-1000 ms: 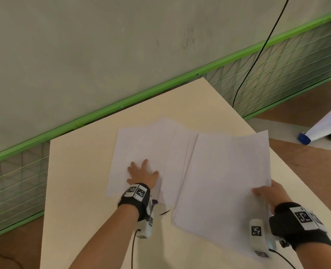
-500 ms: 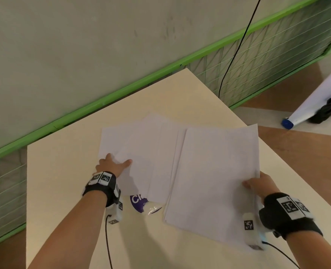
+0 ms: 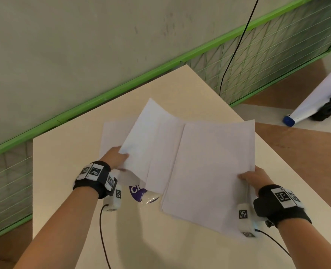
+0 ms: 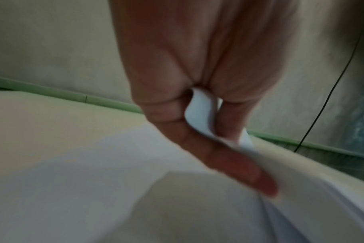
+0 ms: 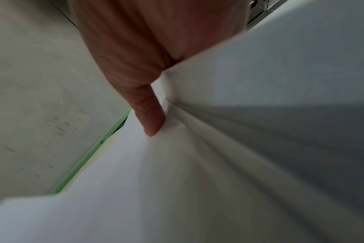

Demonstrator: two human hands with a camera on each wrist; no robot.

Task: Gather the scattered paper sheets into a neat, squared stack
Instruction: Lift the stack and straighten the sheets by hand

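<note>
White paper sheets lie fanned across the beige table (image 3: 67, 171). My right hand (image 3: 252, 176) grips the right edge of a thick bundle of sheets (image 3: 213, 171); in the right wrist view the thumb (image 5: 150, 115) presses on top of the bundle (image 5: 218, 164). My left hand (image 3: 118, 158) pinches the near left corner of one sheet (image 3: 151, 140) and holds it raised and curled; the left wrist view shows that corner (image 4: 199, 111) between thumb and fingers. Another sheet (image 3: 112, 134) lies flat beneath.
A purple-and-white wrapper (image 3: 139, 193) peeks out from under the sheets at the near side. A green rail (image 3: 122, 88) and a grey wall run behind the table. A black cable (image 3: 236, 41) hangs at the far right. The table's right edge drops to a brown floor (image 3: 306, 152).
My left hand went from lying flat on the left sheets to their left edge, then pinched a sheet's corner and lifted it. The right hand kept its grip on the bundle.
</note>
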